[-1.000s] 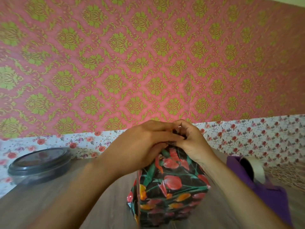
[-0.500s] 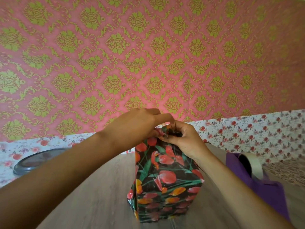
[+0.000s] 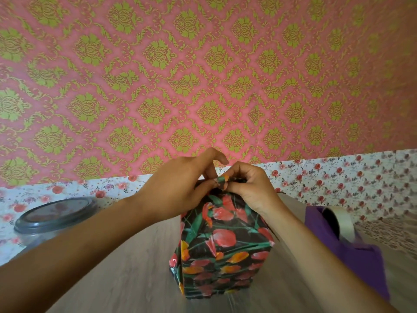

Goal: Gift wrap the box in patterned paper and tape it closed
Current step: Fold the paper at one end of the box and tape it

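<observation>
Grip closed on both sides: left hand (image 3: 178, 188) and right hand (image 3: 250, 188) pinch the folded paper flap (image 3: 222, 180) atop the tulip-wrapped box (image 3: 223, 251), likely holding the crease for taping.

The left hand (image 3: 178, 188) and right hand (image 3: 250, 188) cover the far top edge of the box (image 3: 223, 249). Only a bit of the flap (image 3: 221, 180) pinched in their fingers shows. The tub (image 3: 54, 216) at left is blurred, so its contents cannot be told. The right forearm hides the dispenser's (image 3: 352, 251) near side, and the dispenser conceals part of the tape roll (image 3: 343, 220). Both forearms are cut off at the picture's edges.
</observation>
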A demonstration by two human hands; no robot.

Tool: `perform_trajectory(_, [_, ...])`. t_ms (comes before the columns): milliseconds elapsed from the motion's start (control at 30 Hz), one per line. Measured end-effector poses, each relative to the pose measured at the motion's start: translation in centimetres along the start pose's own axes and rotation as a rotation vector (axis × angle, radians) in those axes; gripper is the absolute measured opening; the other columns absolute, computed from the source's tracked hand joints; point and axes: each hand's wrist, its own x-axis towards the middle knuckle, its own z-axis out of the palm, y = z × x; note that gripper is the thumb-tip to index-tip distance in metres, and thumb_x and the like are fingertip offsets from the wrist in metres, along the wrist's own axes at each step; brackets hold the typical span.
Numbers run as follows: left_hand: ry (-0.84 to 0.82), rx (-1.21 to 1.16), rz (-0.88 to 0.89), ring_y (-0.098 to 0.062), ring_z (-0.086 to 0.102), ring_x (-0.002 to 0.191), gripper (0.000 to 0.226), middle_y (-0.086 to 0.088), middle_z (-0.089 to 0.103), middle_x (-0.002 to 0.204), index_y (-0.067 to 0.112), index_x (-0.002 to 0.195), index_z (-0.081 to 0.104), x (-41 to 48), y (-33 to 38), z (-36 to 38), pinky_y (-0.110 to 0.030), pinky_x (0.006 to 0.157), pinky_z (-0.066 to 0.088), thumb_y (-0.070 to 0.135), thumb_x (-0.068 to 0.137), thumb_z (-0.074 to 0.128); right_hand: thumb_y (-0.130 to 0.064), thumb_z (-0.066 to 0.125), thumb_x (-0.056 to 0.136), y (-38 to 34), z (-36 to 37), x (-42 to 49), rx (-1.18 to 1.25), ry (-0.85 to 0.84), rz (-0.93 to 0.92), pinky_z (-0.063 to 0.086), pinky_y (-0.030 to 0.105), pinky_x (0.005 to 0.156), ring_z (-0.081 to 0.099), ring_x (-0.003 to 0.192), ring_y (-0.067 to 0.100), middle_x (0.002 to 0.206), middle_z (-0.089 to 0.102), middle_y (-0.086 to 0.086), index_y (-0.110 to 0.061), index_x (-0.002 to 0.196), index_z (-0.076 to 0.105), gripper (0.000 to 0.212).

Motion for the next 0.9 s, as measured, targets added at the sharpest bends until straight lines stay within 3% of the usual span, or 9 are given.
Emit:
perform_trajectory(100, [-0.03, -0.015, -0.008, -0.007, 0.064, 0.088, 0.05, 0.014, 0.068, 0.098, 0.027, 0.125, 0.055, 0.0, -0.5, -0.5, -0.036, 0.078, 0.055, 0.04, 0.078, 0.062, 0.01, 0.072, 0.068, 0.1, 0.2, 0.3, 0.003, 0.01, -0.005, 0.046, 0.018, 0.058, 0.053, 0.053, 0.003, 0.058, 0.057, -0.002, -0.013, 0.059, 0.055, 0.031])
perform_trajectory(233, [0.015, 0.341, 0.234, -0.024, 0.063, 0.09, 0.033, -0.004, 0.067, 0.106, 0.023, 0.112, 0.067, -0.1, -0.5, 0.0, -0.036, 0.056, 0.056, 0.035, 0.082, 0.061, 0.014, 0.07, 0.068, 0.4, 0.0, 0.6, -0.003, -0.022, -0.019, 0.048, 0.02, 0.061, 0.056, 0.056, 0.007, 0.054, 0.06, -0.008, -0.011, 0.06, 0.056, 0.029])
perform_trajectory(333, [0.036, 0.451, 0.251, -0.026, 0.053, 0.097, 0.031, -0.014, 0.063, 0.114, 0.017, 0.1, 0.071, 0.2, -0.1, 0.1, -0.036, 0.045, 0.053, 0.013, 0.07, 0.081, 0.016, 0.068, 0.069, 0.5, -0.1, 0.8, 0.007, -0.036, -0.022, 0.049, 0.018, 0.06, 0.056, 0.053, 0.004, 0.05, 0.06, -0.01, -0.01, 0.061, 0.056, 0.029])
perform_trajectory(467, [0.013, 0.47, 0.294, -0.03, 0.06, 0.069, 0.029, -0.012, 0.062, 0.076, 0.006, 0.086, 0.069, 0.8, 0.0, 0.3, -0.034, 0.038, 0.047, 0.0, 0.06, 0.082, 0.02, 0.065, 0.069, 0.4, 0.1, 0.8, 0.031, -0.042, -0.017, 0.048, 0.015, 0.056, 0.054, 0.048, -0.001, 0.046, 0.058, -0.012, -0.012, 0.062, 0.056, 0.034])
perform_trajectory(567, [-0.019, 0.44, 0.279, -0.03, 0.059, 0.06, 0.026, -0.01, 0.06, 0.067, 0.007, 0.085, 0.07, 0.5, 0.0, 0.8, -0.037, 0.039, 0.047, -0.001, 0.061, 0.079, 0.026, 0.06, 0.069, 0.2, 0.1, 1.0, 0.011, -0.052, -0.007, 0.047, 0.013, 0.053, 0.054, 0.047, -0.003, 0.046, 0.059, -0.012, -0.012, 0.062, 0.057, 0.039])
perform_trajectory(633, [0.012, 0.371, 0.253, -0.029, 0.061, 0.06, 0.01, -0.006, 0.063, 0.067, 0.011, 0.083, 0.072, 0.3, 0.1, 0.8, -0.036, 0.043, 0.05, 0.011, 0.074, 0.067, 0.028, 0.055, 0.071, 0.1, 0.0, 0.9, 0.031, -0.08, 0.011, 0.046, 0.012, 0.052, 0.055, 0.047, -0.004, 0.047, 0.06, -0.012, -0.011, 0.063, 0.056, 0.039])
perform_trajectory(767, [0.114, -0.007, 0.005, -0.009, 0.065, 0.071, 0.02, 0.011, 0.068, 0.078, 0.029, 0.104, 0.053, -0.3, 1.2, 0.9, -0.027, 0.056, 0.051, 0.033, 0.085, 0.056, 0.029, 0.051, 0.072, 0.5, -0.3, 0.6, 0.178, -0.09, 0.088, 0.049, 0.014, 0.059, 0.06, 0.054, -0.001, 0.055, 0.064, -0.009, -0.011, 0.054, 0.056, 0.043])
perform_trajectory(833, [0.098, -0.218, -0.122, 0.005, 0.063, 0.086, 0.04, 0.02, 0.068, 0.095, 0.033, 0.117, 0.034, -1.0, 1.2, 1.3, -0.008, 0.068, 0.045, 0.047, 0.085, 0.053, 0.029, 0.052, 0.071, 0.7, -0.5, 0.8, 0.175, -0.029, 0.081, 0.049, 0.013, 0.061, 0.059, 0.055, -0.002, 0.062, 0.062, -0.005, -0.012, 0.049, 0.054, 0.046])
perform_trajectory(900, [0.02, -0.189, -0.167, 0.014, 0.036, 0.124, 0.082, 0.025, 0.042, 0.136, 0.039, 0.135, 0.016, -1.8, 0.9, 1.0, 0.002, 0.093, 0.026, 0.073, 0.07, 0.052, 0.029, 0.05, 0.071, 0.7, -0.3, 1.1, 0.109, 0.024, 0.051, 0.046, 0.01, 0.057, 0.056, 0.052, -0.007, 0.067, 0.058, 0.0, -0.011, 0.051, 0.052, 0.045])
